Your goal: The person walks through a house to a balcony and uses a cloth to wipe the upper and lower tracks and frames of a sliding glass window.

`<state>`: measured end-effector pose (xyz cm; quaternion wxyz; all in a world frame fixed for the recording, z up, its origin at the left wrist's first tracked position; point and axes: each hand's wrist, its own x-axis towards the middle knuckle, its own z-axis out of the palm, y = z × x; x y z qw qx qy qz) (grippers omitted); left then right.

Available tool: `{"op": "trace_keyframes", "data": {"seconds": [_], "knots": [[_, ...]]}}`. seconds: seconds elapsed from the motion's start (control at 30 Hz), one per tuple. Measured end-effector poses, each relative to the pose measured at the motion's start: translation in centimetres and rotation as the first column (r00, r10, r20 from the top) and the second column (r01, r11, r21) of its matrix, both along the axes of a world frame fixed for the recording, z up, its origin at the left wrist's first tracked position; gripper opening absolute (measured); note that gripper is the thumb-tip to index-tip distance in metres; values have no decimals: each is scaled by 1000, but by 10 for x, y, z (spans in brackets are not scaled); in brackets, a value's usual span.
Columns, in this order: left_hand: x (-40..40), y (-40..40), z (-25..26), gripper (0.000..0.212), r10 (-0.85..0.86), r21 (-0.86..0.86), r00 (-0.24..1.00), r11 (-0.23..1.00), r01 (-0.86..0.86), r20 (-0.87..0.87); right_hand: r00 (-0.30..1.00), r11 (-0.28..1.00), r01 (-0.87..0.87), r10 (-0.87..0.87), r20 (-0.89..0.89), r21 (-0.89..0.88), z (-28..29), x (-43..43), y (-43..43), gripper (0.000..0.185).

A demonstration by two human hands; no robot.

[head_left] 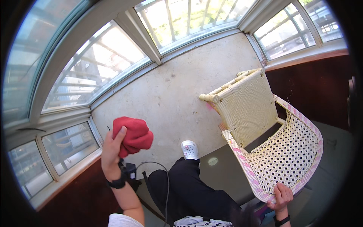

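My left hand (112, 149) grips a bunched red cloth (132, 136), held up at the left over the pale stone surface. At the lower right my right hand (281, 195) holds the curved top rim of a woven chair (286, 147). The chair is tipped over, with its cream woven seat (246, 107) on edge and facing me. Pink and white strips wrap the rim of its openwork backrest. Its legs reach toward the right corner of the pale surface. The backrest's lower edge lies nearest my right hand.
Barred windows (188, 27) surround the pale stone surface (167, 93). A white clog (190, 149) on my foot rests on that surface's near edge. A grey cable (168, 181) loops past my dark trousers from a black device (131, 169). Dark red panels (306, 88) stand below the side windows.
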<state>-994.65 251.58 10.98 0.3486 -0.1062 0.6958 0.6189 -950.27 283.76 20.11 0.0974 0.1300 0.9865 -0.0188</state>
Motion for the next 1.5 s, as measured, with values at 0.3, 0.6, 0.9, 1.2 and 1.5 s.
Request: {"op": "trace_keyframes", "data": {"seconds": [0.3, 0.6, 0.9, 1.2, 1.5], "knots": [[10, 50, 55, 31, -234, 160, 970, 962, 222, 66, 992, 993, 122, -122, -28, -2, 12, -19, -5, 41], [8, 18, 224, 33, -243, 97, 967, 967, 235, 75, 983, 982, 175, -179, -49, -74, 18, -18, -11, 31], [39, 26, 324, 31, -461, -66, 866, 887, 457, -193, 902, 866, 338, -410, -136, -368, 48, -111, -76, 21], [52, 27, 374, 23, -474, -184, 697, 873, 452, -537, 815, 31, 88, -577, 55, -996, 188, -260, -179, 31], [54, 11, 402, 21, -399, -72, 777, 905, 420, -486, 805, -809, -119, -418, 422, -575, 206, -306, -204, 43]]}}
